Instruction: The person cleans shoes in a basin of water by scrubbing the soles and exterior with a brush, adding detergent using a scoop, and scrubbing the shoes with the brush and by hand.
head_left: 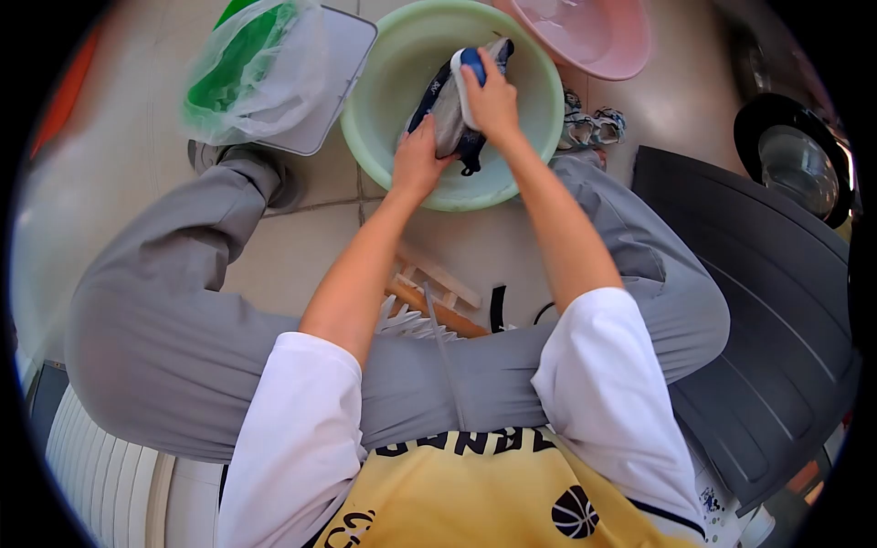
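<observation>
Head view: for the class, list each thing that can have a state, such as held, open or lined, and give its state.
Shoe: held in the left hand, tilted, over the green basin.
Brush: gripped in the right hand, against the shoe.
Green basin: upright, open.
Pink basin: open, partly out of frame.
Green bin: lined with a clear plastic bag.

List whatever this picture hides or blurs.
- Brush: underside, head view, hidden by its own body.
- Shoe: lower side, head view, turned away.
- Pink basin: far rim, head view, cut off by top edge.
- Green container: contents, head view, clouded by bag.
</observation>
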`<state>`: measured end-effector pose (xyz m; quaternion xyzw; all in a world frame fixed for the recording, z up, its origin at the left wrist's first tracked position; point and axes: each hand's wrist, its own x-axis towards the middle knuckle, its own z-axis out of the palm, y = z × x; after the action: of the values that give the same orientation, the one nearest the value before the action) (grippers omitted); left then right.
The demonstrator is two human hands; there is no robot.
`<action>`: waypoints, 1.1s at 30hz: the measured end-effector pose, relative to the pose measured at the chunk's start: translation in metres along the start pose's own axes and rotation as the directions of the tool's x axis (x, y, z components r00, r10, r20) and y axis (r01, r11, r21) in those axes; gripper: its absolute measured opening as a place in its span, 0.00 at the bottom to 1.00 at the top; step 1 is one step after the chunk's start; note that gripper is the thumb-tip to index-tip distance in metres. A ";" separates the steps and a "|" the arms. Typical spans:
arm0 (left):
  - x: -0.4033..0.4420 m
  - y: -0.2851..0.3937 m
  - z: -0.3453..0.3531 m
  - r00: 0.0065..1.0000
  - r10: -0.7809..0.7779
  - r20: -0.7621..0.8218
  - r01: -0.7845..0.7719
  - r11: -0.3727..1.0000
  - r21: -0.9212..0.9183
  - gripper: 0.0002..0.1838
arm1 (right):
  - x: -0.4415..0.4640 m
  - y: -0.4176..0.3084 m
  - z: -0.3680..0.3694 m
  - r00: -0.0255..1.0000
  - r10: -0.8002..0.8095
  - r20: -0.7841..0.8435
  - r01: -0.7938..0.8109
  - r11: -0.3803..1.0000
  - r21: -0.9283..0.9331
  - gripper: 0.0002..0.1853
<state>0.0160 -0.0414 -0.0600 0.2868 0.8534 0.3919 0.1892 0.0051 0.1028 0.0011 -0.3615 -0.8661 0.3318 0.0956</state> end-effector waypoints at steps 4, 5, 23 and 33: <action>-0.005 0.001 -0.007 0.998 -0.018 0.053 0.018 1.000 0.006 0.42 | -0.051 -0.011 -0.010 0.991 0.129 0.019 -0.130 0.984 0.121 0.25; -0.004 0.000 -0.006 0.998 -0.037 0.058 0.038 0.999 -0.001 0.42 | -0.059 -0.010 -0.011 0.992 0.126 0.021 -0.128 0.978 0.166 0.26; -0.011 -0.001 0.001 0.980 0.185 -0.072 -0.169 0.969 0.178 0.46 | 0.030 0.005 -0.021 0.990 0.035 0.133 0.016 0.932 -0.363 0.26; -0.009 0.009 0.005 0.978 0.181 0.100 -0.199 0.957 0.212 0.61 | -0.052 -0.001 -0.035 0.962 0.018 0.272 0.071 0.946 -0.315 0.25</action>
<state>0.0282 -0.0396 -0.0556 0.4019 0.8521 0.2992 0.1512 0.0561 0.0833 0.0321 -0.3116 -0.9182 0.2311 -0.0795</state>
